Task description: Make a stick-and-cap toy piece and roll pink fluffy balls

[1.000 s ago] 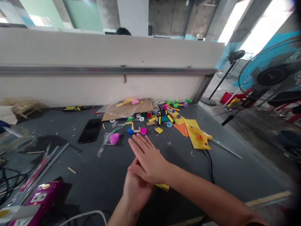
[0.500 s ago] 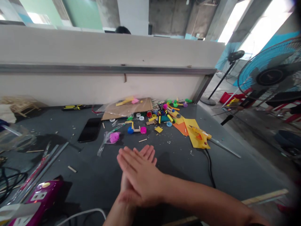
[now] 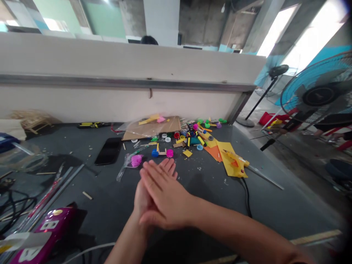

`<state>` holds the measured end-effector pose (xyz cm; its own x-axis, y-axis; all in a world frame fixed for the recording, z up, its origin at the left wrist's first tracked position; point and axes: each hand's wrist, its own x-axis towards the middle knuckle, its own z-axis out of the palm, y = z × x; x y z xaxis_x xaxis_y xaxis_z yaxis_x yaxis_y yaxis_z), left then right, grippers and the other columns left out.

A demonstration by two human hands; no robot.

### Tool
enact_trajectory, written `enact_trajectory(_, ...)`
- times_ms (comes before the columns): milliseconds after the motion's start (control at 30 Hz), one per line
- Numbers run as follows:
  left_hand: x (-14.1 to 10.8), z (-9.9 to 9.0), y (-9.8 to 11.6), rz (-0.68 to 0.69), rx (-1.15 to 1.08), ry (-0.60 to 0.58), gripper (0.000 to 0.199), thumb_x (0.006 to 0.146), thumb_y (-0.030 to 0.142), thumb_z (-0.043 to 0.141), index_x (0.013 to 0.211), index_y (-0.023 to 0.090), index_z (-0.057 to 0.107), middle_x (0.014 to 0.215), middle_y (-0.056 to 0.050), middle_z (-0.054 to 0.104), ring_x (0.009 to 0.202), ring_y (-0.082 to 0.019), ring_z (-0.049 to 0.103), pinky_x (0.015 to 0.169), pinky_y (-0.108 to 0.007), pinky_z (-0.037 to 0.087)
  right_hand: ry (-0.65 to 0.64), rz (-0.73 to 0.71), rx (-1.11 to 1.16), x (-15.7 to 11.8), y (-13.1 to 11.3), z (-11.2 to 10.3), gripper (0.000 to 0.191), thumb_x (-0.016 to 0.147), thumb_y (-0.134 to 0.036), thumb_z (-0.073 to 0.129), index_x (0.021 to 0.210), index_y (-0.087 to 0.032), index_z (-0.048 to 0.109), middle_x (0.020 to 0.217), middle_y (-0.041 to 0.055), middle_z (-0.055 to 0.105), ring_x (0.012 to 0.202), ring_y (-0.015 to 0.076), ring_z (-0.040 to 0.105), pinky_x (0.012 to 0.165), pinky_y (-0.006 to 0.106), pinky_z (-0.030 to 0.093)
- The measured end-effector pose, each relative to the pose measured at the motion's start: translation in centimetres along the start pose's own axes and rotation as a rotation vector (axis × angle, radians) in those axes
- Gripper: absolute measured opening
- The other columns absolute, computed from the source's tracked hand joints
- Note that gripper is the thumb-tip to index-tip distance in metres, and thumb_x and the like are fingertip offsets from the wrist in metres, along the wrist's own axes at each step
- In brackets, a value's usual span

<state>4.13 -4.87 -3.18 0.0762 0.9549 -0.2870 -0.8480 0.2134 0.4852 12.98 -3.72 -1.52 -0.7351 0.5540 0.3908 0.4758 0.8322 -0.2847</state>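
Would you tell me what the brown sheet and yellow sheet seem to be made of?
The brown sheet looks like matte cardboard, under glossy clear plastic film. The yellow sheet seems matte card or foam; its flat, dull face leaves that open.

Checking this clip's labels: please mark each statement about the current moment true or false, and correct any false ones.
1. The left hand and right hand are pressed together, with nothing visible in them. True.
2. The right hand grips the black smartphone. False: the phone lies on the table, apart from both hands.
3. A pink item in a clear plastic bag lies just beyond the hands. True.
4. The standing fan on the right has a red guard. False: its guard is blue.
5. A black cable runs across the table to the right of the hands. True.
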Motion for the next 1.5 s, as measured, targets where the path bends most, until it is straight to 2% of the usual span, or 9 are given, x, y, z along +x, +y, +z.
enact_trajectory(133,0.7,0.4,0.2,0.074,-0.074,-0.007,0.048,0.091,0.034,0.034,0.138,0.041,0.029,0.145,0.008,0.035,0.137,-0.022,0.018,0.105,-0.04,0.031,0.029,0.036,-0.087,1.2,0.2,-0.5,0.086,0.084,-0.064,0.034,0.143,-0.005,0.013,0.15,0.0161,0.016,0.14,0.0271,0.003,0.113,0.049,0.004)
enact_trajectory(233,0.9,0.6,0.5,-0.047,-0.063,-0.077,0.047,0.09,0.024,0.038,0.136,0.032,0.037,0.133,-0.002,0.051,0.128,-0.023,0.038,0.101,-0.038,0.038,0.009,0.068,-0.103,1.7,1.5,-1.2,0.085,0.083,-0.064,0.035,0.143,-0.008,0.013,0.15,0.015,0.018,0.139,0.0289,0.004,0.111,0.054,0.001)
enact_trajectory(367,1.9,0.6,1.4,-0.192,-0.079,-0.108,0.042,0.09,0.019,0.036,0.13,0.014,0.046,0.109,-0.009,0.066,0.108,-0.019,0.058,0.091,-0.029,0.047,0.094,0.101,0.073,1.1,3.6,-3.0,0.065,0.092,-0.054,0.022,0.144,-0.017,0.009,0.149,0.0072,0.022,0.139,0.0233,0.012,0.113,0.048,0.014)
enact_trajectory(500,2.7,0.5,1.2,-0.225,-0.129,-0.154,0.041,0.091,0.026,0.036,0.126,0.01,0.05,0.109,-0.011,0.066,0.107,-0.019,0.059,0.089,-0.027,0.047,0.236,0.178,0.172,0.7,4.4,-3.1,0.056,0.095,-0.045,0.014,0.144,-0.018,0.007,0.147,0.0072,0.026,0.137,0.0204,0.02,0.11,0.043,0.025)
enact_trajectory(767,2.2,-0.2,0.6,-0.135,-0.099,-0.068,0.041,0.092,0.036,0.032,0.125,0.02,0.052,0.116,-0.006,0.063,0.119,-0.025,0.05,0.097,-0.037,0.04,0.027,0.124,-0.011,0.7,3.6,1.5,0.072,0.088,-0.061,0.027,0.141,-0.013,0.02,0.145,0.0134,0.029,0.138,0.0285,0.012,0.111,0.053,0.007)
enact_trajectory(900,2.6,-0.7,2.6,-0.076,-0.105,0.067,0.048,0.092,0.042,0.03,0.123,0.014,0.053,0.108,-0.01,0.066,0.108,-0.023,0.057,0.091,-0.034,0.046,0.011,0.146,-0.016,0.2,4.4,1.1,0.061,0.089,-0.054,0.034,0.136,-0.016,0.033,0.143,0.0117,0.033,0.137,0.0285,0.016,0.11,0.054,0.009)
enact_trajectory(1067,2.7,-1.0,2.9,-0.075,-0.079,0.021,0.039,0.091,0.036,0.037,0.109,0.011,0.061,0.095,-0.01,0.068,0.08,-0.016,0.065,0.065,-0.022,0.052,0.121,0.161,0.033,0.2,5.7,0.4,0.042,0.085,-0.056,0.044,0.11,-0.024,0.058,0.124,0.0046,0.054,0.13,0.024,0.032,0.112,0.05,0.004)
enact_trajectory(1200,2.5,-1.1,1.7,-0.166,0.0,0.055,0.022,0.087,0.023,0.048,0.083,0.013,0.067,0.074,-0.005,0.068,0.064,-0.012,0.063,0.063,-0.022,0.053,0.22,0.204,0.095,0.5,6.2,0.5,0.037,0.078,-0.053,0.058,0.103,-0.027,0.061,0.118,0.0026,0.059,0.125,0.0239,0.039,0.111,0.049,0.006)
enact_trajectory(1500,2.6,-1.8,1.1,0.061,0.295,-0.069,0.008,0.077,0.021,0.065,0.076,0.013,0.068,0.069,-0.002,0.068,0.06,-0.011,0.062,0.06,-0.019,0.049,0.124,0.171,0.203,0.5,6.1,-0.5,0.037,0.076,-0.027,0.064,0.112,-0.025,0.056,0.114,0.0012,0.064,0.123,0.022,0.043,0.11,0.049,0.006)
